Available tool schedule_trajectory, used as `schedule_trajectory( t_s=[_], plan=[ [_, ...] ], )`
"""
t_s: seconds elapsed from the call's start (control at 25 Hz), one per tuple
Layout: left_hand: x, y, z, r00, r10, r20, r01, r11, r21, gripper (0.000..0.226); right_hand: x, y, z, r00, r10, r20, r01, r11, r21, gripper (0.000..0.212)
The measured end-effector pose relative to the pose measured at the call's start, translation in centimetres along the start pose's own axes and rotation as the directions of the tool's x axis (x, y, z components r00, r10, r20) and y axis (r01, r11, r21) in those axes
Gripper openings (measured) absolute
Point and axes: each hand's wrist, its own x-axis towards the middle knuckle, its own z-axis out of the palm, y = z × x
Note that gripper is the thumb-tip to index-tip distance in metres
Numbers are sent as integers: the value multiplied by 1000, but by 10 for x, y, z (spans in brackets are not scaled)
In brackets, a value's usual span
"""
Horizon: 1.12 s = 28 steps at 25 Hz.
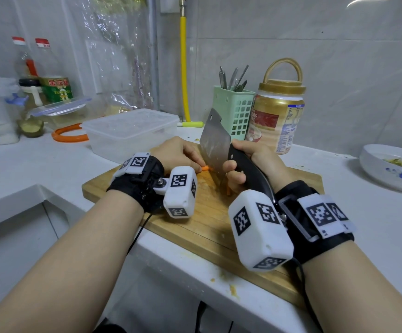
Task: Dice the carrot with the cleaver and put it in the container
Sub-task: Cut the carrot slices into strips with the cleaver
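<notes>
Orange carrot [204, 168] against silver cleaver [213, 143] blade; black handle. Honey-brown wooden cutting board [209, 227] on white tabletop [375, 212]. Translucent, frosted container [130, 132]. Black wrist straps [142, 186] — white blocks bearing black-and-white square codes. Mint-green perforated utensil holder [234, 111]. Gold-lidded jar [278, 116] with red, white and blue label. White bowl [392, 170] — blue spots.

"金龙鱼" on green-labelled bottle [56, 88]

The orange carrot [204, 168] lies near the middle of the board, mostly hidden. The cleaver [215, 143] stands upright with its edge on the carrot. The clear container [130, 133] sits past the board's far left edge.
</notes>
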Motion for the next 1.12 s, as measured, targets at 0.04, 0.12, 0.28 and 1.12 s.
schedule_trajectory(
  t_s=[0.04, 0.12, 0.28, 1.12],
  plan=[
    [0, 0, 0, 1000, -5, 0, 5, 1000, -1, 14, 0, 0, 0, 1000, -1, 3, 1, 1000, -10, 21],
    [0, 0, 0, 1000, -13, 0, 13, 1000, -2, 12, 1, 1, 0, 1000, 2, 9, -2, 1000, -22, 20],
    [-1, 2, 1, 1000, -7, 6, 7, 1000, -1, 12, 1, 2, 2, 1000, 13, 10, -13, 1000, -25, 20],
    [-1, -1, -1, 999, -11, 34, 10, 999, 31, 15, 3, -3, 4, 997, 68, -37, -70, 996, -60, 19]
  ],
)
